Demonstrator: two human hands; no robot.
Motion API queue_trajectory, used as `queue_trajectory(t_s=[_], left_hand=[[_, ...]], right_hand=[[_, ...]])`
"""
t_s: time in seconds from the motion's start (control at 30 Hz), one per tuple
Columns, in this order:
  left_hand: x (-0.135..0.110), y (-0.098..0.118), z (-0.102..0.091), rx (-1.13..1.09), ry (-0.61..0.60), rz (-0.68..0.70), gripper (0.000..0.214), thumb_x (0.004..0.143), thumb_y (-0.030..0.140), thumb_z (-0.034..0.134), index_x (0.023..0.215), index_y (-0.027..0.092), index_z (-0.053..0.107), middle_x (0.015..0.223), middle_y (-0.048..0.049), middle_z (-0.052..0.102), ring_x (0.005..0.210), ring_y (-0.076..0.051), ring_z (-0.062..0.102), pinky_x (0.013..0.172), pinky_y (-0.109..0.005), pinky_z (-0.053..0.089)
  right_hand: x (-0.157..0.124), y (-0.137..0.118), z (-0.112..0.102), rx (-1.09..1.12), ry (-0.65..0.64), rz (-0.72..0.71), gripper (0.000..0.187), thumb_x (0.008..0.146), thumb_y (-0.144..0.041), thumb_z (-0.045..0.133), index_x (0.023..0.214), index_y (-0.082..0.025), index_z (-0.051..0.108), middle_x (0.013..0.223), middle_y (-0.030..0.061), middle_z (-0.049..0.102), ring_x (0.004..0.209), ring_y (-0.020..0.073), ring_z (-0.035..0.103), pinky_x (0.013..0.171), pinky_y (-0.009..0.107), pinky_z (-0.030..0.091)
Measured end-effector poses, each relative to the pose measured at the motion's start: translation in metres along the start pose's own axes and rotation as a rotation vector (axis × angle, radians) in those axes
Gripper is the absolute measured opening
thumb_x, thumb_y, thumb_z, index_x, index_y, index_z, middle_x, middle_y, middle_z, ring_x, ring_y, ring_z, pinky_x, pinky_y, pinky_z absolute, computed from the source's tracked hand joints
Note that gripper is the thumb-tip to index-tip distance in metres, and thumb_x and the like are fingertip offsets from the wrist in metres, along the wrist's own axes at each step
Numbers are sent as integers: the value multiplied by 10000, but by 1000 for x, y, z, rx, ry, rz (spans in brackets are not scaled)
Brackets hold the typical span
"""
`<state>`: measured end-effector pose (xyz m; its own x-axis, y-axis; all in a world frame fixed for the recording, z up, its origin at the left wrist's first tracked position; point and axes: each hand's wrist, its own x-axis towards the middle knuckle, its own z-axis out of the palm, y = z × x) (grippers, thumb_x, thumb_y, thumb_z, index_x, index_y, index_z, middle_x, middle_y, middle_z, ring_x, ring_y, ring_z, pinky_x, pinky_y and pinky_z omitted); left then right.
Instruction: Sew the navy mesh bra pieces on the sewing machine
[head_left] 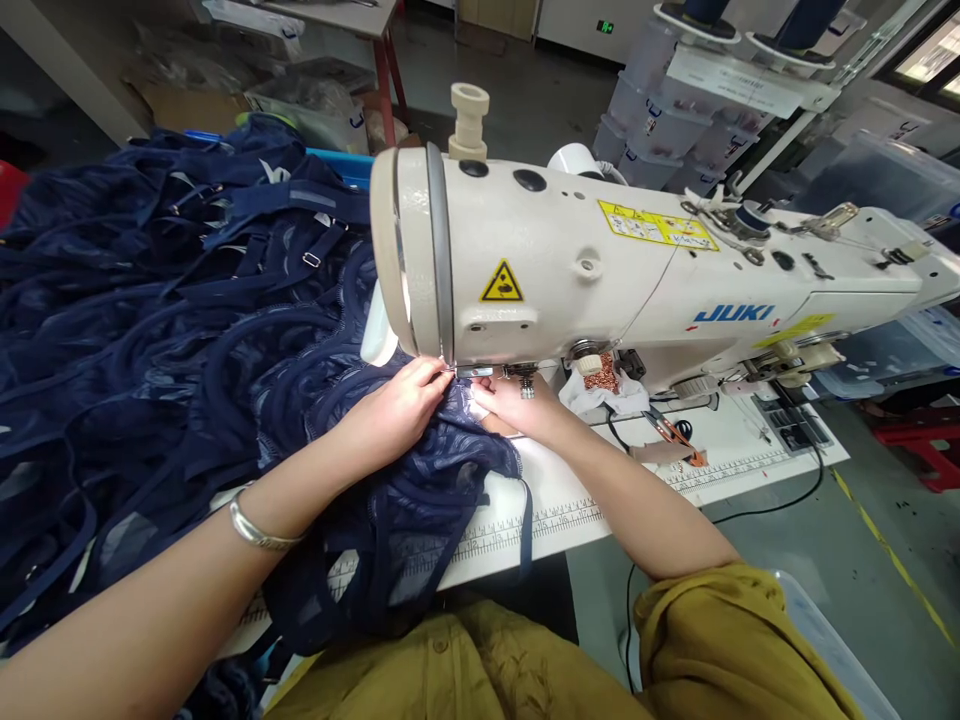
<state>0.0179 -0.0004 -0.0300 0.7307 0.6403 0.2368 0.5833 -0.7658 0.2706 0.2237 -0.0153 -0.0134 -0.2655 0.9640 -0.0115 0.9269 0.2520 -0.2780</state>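
Note:
A white JUKI sewing machine (pixel 600 270) stands across the white table (pixel 570 510). Navy lace fabric (pixel 420 480) lies under its presser foot (pixel 474 373). My left hand (pixel 401 405) rests on the fabric just left of the foot, fingers curled and pinching the cloth. My right hand (pixel 510 405) lies on the fabric right of the foot, fingers pressed on the cloth edge. A silver bangle (pixel 259 530) circles my left wrist.
A large heap of navy garments with straps (pixel 150 330) fills the left side. Orange-handled snips (pixel 679 435) and a copper-coloured scrap (pixel 600 372) lie on the table to the right. Clear plastic bins (pixel 892 180) stand at the far right. A black cable (pixel 780 500) hangs off the table.

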Motion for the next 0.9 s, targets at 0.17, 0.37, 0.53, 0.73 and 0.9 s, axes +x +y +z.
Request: queue_trajectory(t_s=[0.17, 0.37, 0.53, 0.73, 0.9], left_hand=[[0, 2, -3, -7, 0, 3, 340, 973, 192, 326, 1134, 121, 618, 1157, -172, 592, 1234, -287, 510, 970, -439, 524], [1, 2, 0, -33, 33, 8, 352, 963, 173, 335, 1161, 135, 624, 1179, -168, 599, 1244, -287, 511, 990, -465, 520], [1, 0, 2, -26, 29, 6, 373, 973, 190, 325, 1178, 105, 625, 1203, -195, 596, 1255, -304, 509, 1004, -481, 511], [1, 0, 3, -57, 25, -10, 372, 977, 207, 326, 1172, 127, 633, 1212, -185, 594, 1260, -301, 505, 1010, -490, 508], [1, 2, 1, -53, 36, -7, 372, 974, 206, 332, 1174, 133, 636, 1215, -179, 595, 1265, -299, 503, 1015, -491, 509]], right_hand=[[0, -2, -3, -56, -11, -2, 295, 960, -276, 460, 1101, -189, 704, 1091, 81, 724, 982, 215, 649, 956, 316, 428], [-1, -1, -1, -26, -3, -17, 259, 955, -264, 478, 1054, -193, 706, 1093, 78, 725, 1038, 222, 635, 972, 327, 435], [-3, -3, -5, -5, -33, -4, 230, 949, -257, 497, 1031, -200, 704, 1136, 72, 714, 1107, 231, 619, 998, 345, 435], [-3, -4, -4, 21, -55, 36, 230, 953, -284, 492, 1037, -219, 697, 1179, 70, 705, 1112, 239, 629, 938, 339, 483], [-2, 0, 3, 39, -42, 51, 239, 950, -312, 499, 1065, -229, 692, 1142, 59, 718, 1066, 235, 649, 882, 324, 502]])
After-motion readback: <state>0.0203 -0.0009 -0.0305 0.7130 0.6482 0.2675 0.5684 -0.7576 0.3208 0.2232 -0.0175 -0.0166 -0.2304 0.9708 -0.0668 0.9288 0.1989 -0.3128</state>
